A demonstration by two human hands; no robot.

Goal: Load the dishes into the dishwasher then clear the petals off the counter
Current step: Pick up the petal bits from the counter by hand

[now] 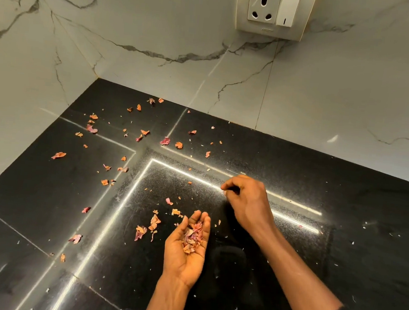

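Observation:
Dried pink and orange petals (165, 140) lie scattered over the black counter (289, 248), mostly toward the back left corner. My left hand (186, 249) is palm up and cupped just above the counter, with a small heap of petals (192, 238) lying in it. More loose petals (154, 221) sit on the counter just left of that hand. My right hand (246, 198) hovers farther back and to the right, knuckles up, fingertips drawn together over the counter; whether they pinch a petal is hidden. No dishes or dishwasher are in view.
White marble-patterned walls (159, 39) meet at the counter's back left corner. A wall socket with a switch (273, 8) is mounted above. Bright light strips reflect off the glossy counter, and small white specks dot its right side.

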